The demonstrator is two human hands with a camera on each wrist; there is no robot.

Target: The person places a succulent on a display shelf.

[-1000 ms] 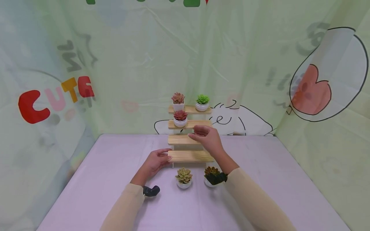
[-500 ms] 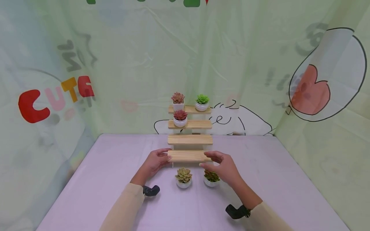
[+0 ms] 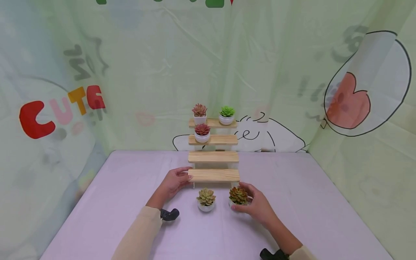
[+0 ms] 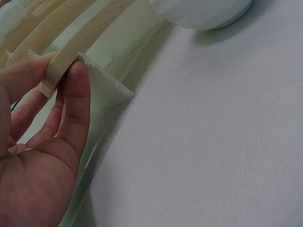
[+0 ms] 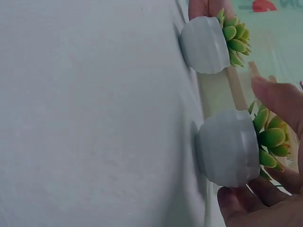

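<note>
A tiered wooden plant stand (image 3: 213, 176) rises at the table's middle. My left hand (image 3: 173, 183) pinches the left end of its lowest board (image 4: 71, 49) between thumb and fingers. Around a potted succulent (image 3: 238, 195) with reddish-green leaves, my right hand (image 3: 256, 205) is spread. In the right wrist view, fingertips (image 5: 229, 201) lie right at that white pot (image 5: 228, 149), while the thumb stands apart from it on the other side. To its left, a pale green potted succulent (image 3: 206, 197) stands on the table before the stand.
On the top board are a pinkish succulent (image 3: 199, 114) in a square pot and a bright green one (image 3: 226, 115). A dark red succulent (image 3: 202, 133) sits on the board below. A printed curtain (image 3: 146, 72) hangs behind the purple-tinted table (image 3: 81, 216).
My right hand has come down from the upper boards, past the lowest one, to the reddish-green succulent on the table. The left hand has kept its place on the stand.
</note>
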